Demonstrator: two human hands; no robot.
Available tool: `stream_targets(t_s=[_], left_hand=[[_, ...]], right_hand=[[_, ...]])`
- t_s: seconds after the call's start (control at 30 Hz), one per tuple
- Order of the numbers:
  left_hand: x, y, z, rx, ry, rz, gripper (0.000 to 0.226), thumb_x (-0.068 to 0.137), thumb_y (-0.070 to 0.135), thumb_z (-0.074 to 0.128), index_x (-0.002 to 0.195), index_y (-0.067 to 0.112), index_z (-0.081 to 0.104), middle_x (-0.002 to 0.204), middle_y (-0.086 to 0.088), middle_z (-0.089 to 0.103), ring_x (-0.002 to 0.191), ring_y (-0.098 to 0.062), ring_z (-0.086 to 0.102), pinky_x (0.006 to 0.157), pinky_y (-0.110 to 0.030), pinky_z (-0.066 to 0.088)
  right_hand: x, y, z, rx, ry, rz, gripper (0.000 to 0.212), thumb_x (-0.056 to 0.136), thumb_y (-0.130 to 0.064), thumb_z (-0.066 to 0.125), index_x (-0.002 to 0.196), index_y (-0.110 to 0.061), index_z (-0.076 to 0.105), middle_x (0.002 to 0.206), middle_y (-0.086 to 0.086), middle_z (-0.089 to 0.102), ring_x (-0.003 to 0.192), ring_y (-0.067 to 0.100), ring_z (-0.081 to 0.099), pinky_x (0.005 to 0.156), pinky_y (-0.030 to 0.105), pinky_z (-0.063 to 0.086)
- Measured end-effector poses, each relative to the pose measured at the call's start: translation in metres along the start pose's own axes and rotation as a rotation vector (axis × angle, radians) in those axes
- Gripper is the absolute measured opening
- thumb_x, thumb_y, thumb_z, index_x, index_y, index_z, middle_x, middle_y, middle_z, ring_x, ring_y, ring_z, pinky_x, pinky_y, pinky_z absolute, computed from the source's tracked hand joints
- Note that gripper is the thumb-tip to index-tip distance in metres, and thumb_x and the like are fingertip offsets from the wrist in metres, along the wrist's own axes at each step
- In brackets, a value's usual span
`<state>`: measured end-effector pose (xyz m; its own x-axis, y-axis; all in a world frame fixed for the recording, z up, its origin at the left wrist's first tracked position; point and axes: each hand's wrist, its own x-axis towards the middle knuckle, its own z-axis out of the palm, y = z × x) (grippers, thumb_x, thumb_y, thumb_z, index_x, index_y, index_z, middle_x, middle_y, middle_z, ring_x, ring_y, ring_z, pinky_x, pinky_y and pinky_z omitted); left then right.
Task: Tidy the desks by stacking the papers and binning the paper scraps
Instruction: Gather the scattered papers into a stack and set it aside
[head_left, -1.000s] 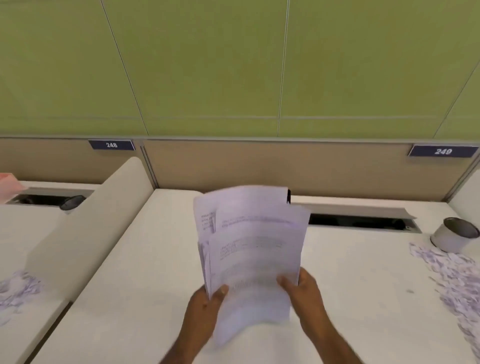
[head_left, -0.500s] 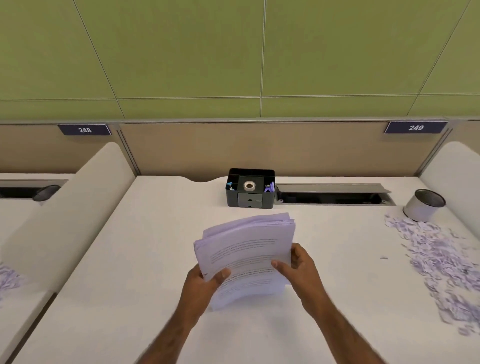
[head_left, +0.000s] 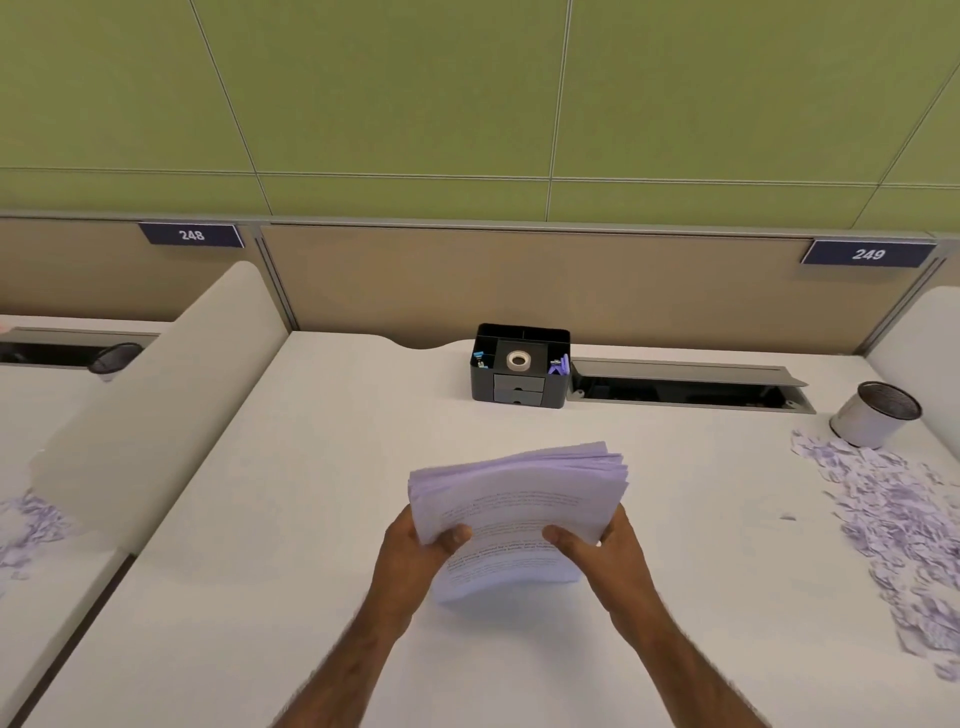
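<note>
Over the desk (head_left: 291, 519), flatter, squarer paper stack (head_left: 519, 499), left hand (head_left: 410, 564) and right hand (head_left: 610, 561) gripping.

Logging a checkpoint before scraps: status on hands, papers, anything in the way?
Left hand and right hand both grip the paper stack, tilted over the desk. Scraps unbinned at right, by the white bin. Organizer behind, apart from stack.
</note>
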<state>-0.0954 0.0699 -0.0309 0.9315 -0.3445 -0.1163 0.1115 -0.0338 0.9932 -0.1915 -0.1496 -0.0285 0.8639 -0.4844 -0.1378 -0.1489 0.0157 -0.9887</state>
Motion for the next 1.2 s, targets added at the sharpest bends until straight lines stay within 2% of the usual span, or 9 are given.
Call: stream_targets(t_s=[0.13,0.37,0.47,0.6,0.67,0.77,0.9,1.07,1.2], left_hand=[[-0.003,0.002,-0.003,-0.011,0.036,-0.017,0.032,0.073,0.036,0.087,0.099,0.024,0.074,0.094,0.005,0.080,0.087,-0.014,0.075,0.069,-0.022,0.058],[-0.007,0.007,-0.001,0.042,-0.023,0.029,0.033,0.075,0.032,0.077,0.106,0.024,0.074,0.099,0.005,0.079,0.093,-0.013,0.075,0.073,-0.023,0.059],[-0.009,0.005,0.001,0.053,-0.015,0.024,0.033,0.076,0.035,0.077,0.108,0.026,0.074,0.100,0.005,0.079,0.094,-0.012,0.075,0.076,-0.027,0.060],[-0.013,0.000,0.006,0.069,0.028,-0.015,0.010,0.091,0.031,0.074,0.101,0.033,0.073,0.096,0.012,0.079,0.091,-0.008,0.074,0.073,-0.021,0.059],[-0.014,0.001,0.010,0.080,0.020,-0.025,0.013,0.096,0.025,0.067,0.102,0.036,0.070,0.094,0.019,0.077,0.092,-0.003,0.072,0.071,-0.017,0.057],[-0.014,0.007,0.014,0.064,0.014,-0.025,0.012,0.092,0.033,0.071,0.104,0.035,0.070,0.096,0.016,0.078,0.093,-0.007,0.072,0.071,-0.021,0.058],[-0.011,0.015,0.010,-0.014,0.051,0.041,0.053,0.068,0.051,0.080,0.113,0.024,0.069,0.102,0.005,0.078,0.094,-0.014,0.074,0.073,-0.026,0.059],[-0.009,0.017,0.003,-0.052,0.018,0.085,0.073,0.056,0.065,0.085,0.112,0.021,0.071,0.103,-0.003,0.078,0.096,-0.023,0.074,0.072,-0.027,0.059],[-0.011,0.020,0.004,-0.072,-0.026,0.105,0.059,0.066,0.049,0.081,0.118,0.023,0.072,0.118,0.003,0.076,0.108,-0.017,0.071,0.085,-0.027,0.057]], right_hand=[[-0.007,0.003,0.001,-0.005,0.027,-0.031,0.069,0.075,-0.019,0.084,0.133,-0.032,0.050,0.120,-0.011,0.068,0.109,0.005,0.066,0.082,0.019,0.056],[-0.017,-0.003,0.011,-0.036,0.099,-0.100,0.066,0.071,-0.017,0.060,0.132,-0.036,0.046,0.123,-0.010,0.061,0.109,0.000,0.060,0.082,0.011,0.050],[-0.020,-0.002,0.014,-0.023,0.114,-0.075,0.073,0.070,-0.015,0.056,0.139,-0.032,0.043,0.126,-0.010,0.059,0.114,0.007,0.059,0.086,0.019,0.051],[-0.021,0.002,0.016,-0.067,0.139,-0.035,0.053,0.080,-0.009,0.051,0.126,-0.034,0.059,0.116,-0.011,0.069,0.112,0.014,0.064,0.093,0.036,0.056],[-0.021,0.000,0.017,-0.086,0.158,-0.048,0.043,0.092,-0.004,0.050,0.123,-0.030,0.063,0.112,-0.009,0.071,0.109,0.014,0.066,0.095,0.044,0.056],[-0.020,-0.013,0.017,-0.067,0.201,-0.108,0.040,0.095,-0.005,0.053,0.123,-0.033,0.060,0.112,-0.012,0.070,0.107,0.011,0.066,0.090,0.037,0.057],[-0.021,-0.023,0.012,-0.028,0.175,-0.127,0.062,0.090,0.005,0.059,0.130,-0.039,0.046,0.120,-0.013,0.063,0.111,0.005,0.062,0.085,0.021,0.054],[-0.023,-0.028,0.003,-0.054,0.192,-0.243,0.073,0.084,-0.009,0.062,0.141,-0.047,0.038,0.119,-0.015,0.061,0.114,0.010,0.061,0.095,0.025,0.054],[-0.026,-0.043,0.002,-0.259,0.212,-0.476,0.079,0.088,0.004,0.058,0.150,-0.038,0.034,0.135,-0.012,0.052,0.125,0.016,0.053,0.099,0.023,0.048]])
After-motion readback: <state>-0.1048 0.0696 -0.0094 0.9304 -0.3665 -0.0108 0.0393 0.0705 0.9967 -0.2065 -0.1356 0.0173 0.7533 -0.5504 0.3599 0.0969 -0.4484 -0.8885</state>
